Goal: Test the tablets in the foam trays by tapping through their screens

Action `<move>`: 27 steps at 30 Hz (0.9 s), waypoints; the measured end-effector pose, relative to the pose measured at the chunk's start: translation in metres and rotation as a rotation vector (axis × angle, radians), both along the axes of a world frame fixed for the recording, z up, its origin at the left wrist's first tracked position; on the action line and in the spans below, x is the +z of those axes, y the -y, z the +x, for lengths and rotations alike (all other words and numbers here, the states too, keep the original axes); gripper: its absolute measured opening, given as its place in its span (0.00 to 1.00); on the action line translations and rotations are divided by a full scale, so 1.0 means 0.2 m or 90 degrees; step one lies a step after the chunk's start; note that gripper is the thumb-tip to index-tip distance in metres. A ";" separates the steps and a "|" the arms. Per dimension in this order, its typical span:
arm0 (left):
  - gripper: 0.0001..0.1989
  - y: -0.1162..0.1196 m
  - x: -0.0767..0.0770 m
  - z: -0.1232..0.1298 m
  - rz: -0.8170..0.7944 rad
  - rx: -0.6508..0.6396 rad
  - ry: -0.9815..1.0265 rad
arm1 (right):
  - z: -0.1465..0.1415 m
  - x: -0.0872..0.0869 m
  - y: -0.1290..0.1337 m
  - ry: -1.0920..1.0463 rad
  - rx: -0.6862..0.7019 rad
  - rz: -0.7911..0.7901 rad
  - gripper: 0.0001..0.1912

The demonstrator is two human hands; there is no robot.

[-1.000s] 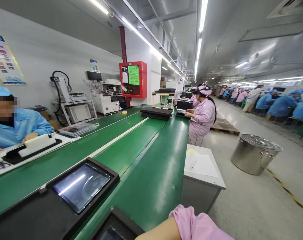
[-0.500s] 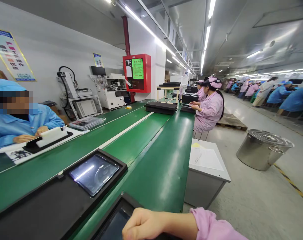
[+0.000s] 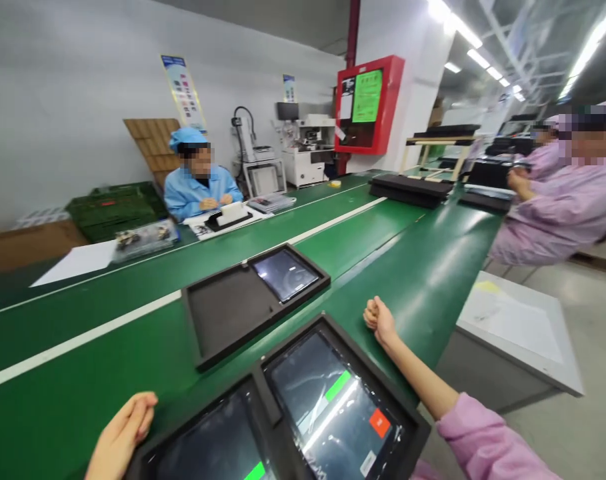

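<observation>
A black foam tray (image 3: 275, 400) lies in front of me at the bench edge, with two dark screens in its two recesses. The right screen (image 3: 315, 393) bears a green strip and a red sticker; the left one (image 3: 217, 443) shows a green strip low down. My left hand (image 3: 125, 427) is beside the tray's left side, fingers curled together, with nothing visible in them. My right hand (image 3: 381, 320) is a loose fist past the tray's upper right corner, nothing seen in it. Beyond, another black tray (image 3: 227, 317) holds one screen (image 3: 286, 272) in its right half.
Green bench surface (image 3: 397, 267) stretches away, with stacked black trays (image 3: 410, 190) farther off. A person in blue (image 3: 200, 190) sits across; people in pink (image 3: 567, 200) sit at the right. A grey cabinet (image 3: 513, 353) with papers stands right of the bench.
The view has swung left and down. My left hand and more of the near tray have come into view. My right hand now appears beyond the tray instead of over it.
</observation>
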State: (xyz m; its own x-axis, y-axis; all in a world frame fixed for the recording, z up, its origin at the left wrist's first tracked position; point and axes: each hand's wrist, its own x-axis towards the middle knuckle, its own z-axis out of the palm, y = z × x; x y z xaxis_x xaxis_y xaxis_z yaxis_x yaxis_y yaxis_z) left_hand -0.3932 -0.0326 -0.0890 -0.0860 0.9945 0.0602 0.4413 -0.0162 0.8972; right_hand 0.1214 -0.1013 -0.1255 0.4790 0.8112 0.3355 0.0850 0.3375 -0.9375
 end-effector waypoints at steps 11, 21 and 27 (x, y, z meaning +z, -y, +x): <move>0.45 -0.02 -0.01 0.02 -0.048 -0.066 0.004 | -0.17 -0.18 -0.09 0.077 -0.068 -0.086 0.39; 0.32 0.02 0.03 0.03 -0.060 -0.203 -0.289 | -0.12 -0.15 -0.10 0.199 -0.051 -0.152 0.38; 0.31 0.03 0.02 0.04 -0.058 -0.174 -0.356 | -0.05 0.01 -0.38 0.335 -0.075 -0.229 0.29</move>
State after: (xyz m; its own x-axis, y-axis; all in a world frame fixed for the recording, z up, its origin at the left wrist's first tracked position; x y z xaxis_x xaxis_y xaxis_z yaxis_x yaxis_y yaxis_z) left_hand -0.3852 -0.0393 -0.0842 0.1917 0.9794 -0.0632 0.8350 -0.1289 0.5350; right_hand 0.1109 -0.0256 -0.1242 0.4172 0.8686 0.2672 0.5816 -0.0293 -0.8129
